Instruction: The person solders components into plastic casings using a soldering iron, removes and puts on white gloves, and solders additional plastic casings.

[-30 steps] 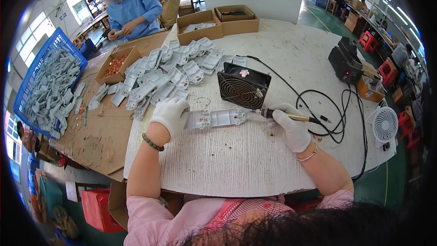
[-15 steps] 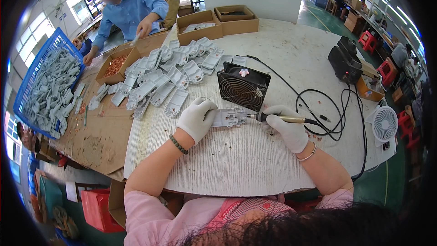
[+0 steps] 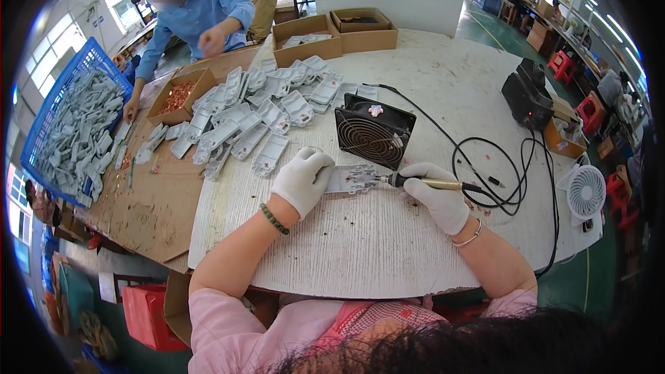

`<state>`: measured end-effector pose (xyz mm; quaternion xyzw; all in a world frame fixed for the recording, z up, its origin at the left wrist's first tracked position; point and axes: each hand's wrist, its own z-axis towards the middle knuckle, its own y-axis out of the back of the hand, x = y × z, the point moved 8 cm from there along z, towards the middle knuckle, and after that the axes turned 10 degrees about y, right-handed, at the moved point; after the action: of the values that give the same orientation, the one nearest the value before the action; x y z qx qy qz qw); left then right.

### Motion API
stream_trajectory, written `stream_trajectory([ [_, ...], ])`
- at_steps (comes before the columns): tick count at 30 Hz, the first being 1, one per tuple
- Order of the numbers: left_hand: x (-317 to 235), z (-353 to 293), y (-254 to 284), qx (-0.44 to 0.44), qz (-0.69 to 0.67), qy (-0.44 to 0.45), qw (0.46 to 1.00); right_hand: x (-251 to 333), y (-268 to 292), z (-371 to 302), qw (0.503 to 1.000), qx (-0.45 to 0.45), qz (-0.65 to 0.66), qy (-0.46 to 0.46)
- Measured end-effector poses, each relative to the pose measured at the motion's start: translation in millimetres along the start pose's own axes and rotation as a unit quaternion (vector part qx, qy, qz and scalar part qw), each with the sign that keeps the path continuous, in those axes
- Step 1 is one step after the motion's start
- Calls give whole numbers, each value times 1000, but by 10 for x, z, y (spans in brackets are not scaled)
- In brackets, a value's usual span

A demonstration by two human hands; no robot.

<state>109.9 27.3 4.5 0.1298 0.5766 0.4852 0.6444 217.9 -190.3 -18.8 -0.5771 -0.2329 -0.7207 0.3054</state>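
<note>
White gloves cover both of my hands. My left hand (image 3: 303, 181) grips the left end of a pale grey plastic housing (image 3: 341, 179) lying flat on the table. My right hand (image 3: 439, 197) is closed around a soldering iron (image 3: 438, 183), whose tip points left and meets the right end of the housing, where small metal parts sit. Whether the tip touches metal is too small to tell. Just behind the housing stands a black square fan (image 3: 374, 131) with a round grille. A pile of similar grey housings (image 3: 239, 121) lies to the left and behind my left hand.
A black soldering station (image 3: 528, 97) stands at the right, its cable (image 3: 454, 142) looping across the table. Cardboard boxes (image 3: 364, 40) stand behind the pile. At far left are a blue basket (image 3: 34, 156) of grey parts and a co-worker in a blue shirt (image 3: 201, 10). A white fan (image 3: 586, 189) sits right.
The co-worker's raised hand has shifted, and their other hand has moved down toward the grey parts by the basket. My hands keep almost the same pose on the housing and soldering iron.
</note>
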Motion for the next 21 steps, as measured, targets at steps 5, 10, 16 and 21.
stream_trajectory([
  [5,10,-2,-6,-3,2,1,1000,-9,-9,-1,1000,15,-7,-11],
  [10,3,-4,0,-3,13,-1,1000,-21,-8,-5,1000,6,5,-14],
  [16,-40,-20,-1,-4,23,-18,1000,10,-8,-7,1000,17,-17,1],
  [21,-62,-21,9,-10,23,-31,999,4,-18,-16,999,18,-26,-12],
])
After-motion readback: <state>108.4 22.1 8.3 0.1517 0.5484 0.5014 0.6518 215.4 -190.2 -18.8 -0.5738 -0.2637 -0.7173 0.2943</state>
